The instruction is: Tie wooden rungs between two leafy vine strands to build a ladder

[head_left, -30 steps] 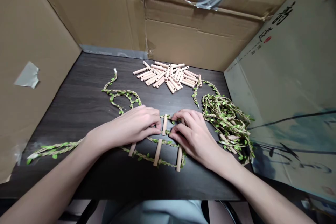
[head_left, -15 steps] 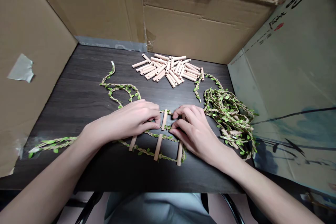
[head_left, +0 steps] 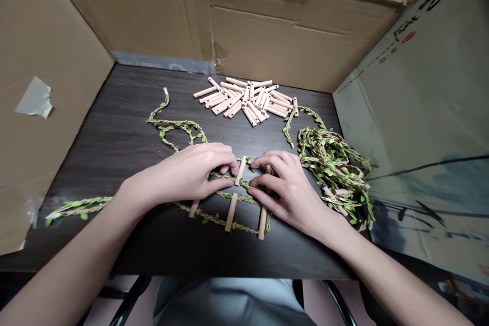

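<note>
In the head view, a rope ladder of braided leafy rope (head_left: 214, 219) and wooden rungs lies on the dark table. My left hand (head_left: 202, 169) is curled over the upper ropes, thumb and forefinger slightly apart around a strand. Just right of its fingertips is a short wooden rung (head_left: 240, 171). My right hand (head_left: 284, 183) has its fingertips on the ropes beyond that rung, and another rung (head_left: 269, 173) is partly hidden under its fingers. Nearer me, a lower row holds a middle rung (head_left: 231, 212) and a right rung (head_left: 262, 222).
A pile of drilled wooden sticks (head_left: 244, 99) lies at the back. A tangled heap of leafy rope (head_left: 332, 163) with rungs sits at right. Loose rope (head_left: 156, 117) curves at left, and rope ends (head_left: 78, 208) are taped near the left edge. Cardboard walls (head_left: 275, 41) enclose the table.
The upper rung between my hands has shifted slightly away from me and tilted more. My left thumb and forefinger have parted a little. My right hand has barely moved.
</note>
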Tool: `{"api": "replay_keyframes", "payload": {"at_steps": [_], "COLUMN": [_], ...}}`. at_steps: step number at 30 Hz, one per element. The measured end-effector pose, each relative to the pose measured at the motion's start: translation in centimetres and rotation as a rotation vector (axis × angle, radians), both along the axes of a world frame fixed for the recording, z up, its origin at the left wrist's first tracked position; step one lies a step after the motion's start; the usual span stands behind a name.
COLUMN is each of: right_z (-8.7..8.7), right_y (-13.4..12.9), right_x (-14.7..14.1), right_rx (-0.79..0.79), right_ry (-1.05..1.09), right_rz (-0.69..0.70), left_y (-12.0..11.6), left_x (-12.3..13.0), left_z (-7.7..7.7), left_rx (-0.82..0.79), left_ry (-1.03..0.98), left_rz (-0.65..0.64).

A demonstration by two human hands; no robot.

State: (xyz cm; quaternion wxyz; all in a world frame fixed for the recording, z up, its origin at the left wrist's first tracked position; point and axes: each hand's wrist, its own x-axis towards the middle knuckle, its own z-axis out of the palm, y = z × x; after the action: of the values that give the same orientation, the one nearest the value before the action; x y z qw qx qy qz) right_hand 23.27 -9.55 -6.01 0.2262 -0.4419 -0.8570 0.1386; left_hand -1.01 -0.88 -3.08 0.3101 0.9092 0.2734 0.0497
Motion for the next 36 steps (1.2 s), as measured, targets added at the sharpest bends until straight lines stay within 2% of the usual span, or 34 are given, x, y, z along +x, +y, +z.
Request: {"api": "replay_keyframes", "payload": {"at_steps": [6,10,18,36], "right_z": [0.5,1.5,2.3,2.7], "right_y": [0.1,0.4,0.2,0.1], "right_x": [0.6,1.5,2.0,2.2], "right_rx": [0.012,0.022,-0.067,-0.084], "right_ry": [0.072,-0.008,-0.206,-0.236], "right_rz": [-0.082,-0.122,-0.050,-0.057], "left_y": [0.1,0.4,0.5,-0.3], "left_x": [-0.1,-0.4,-0.6,0.2], "left_z": [-0.6,-0.5,-0.1,-0.4], "left_rx": [0.040,0.040,0.015,-0.050], "left_ry": [0.009,0.040,0.079,0.033], "left_rz": [-0.004,-0.005,0.005,-0.052]}}
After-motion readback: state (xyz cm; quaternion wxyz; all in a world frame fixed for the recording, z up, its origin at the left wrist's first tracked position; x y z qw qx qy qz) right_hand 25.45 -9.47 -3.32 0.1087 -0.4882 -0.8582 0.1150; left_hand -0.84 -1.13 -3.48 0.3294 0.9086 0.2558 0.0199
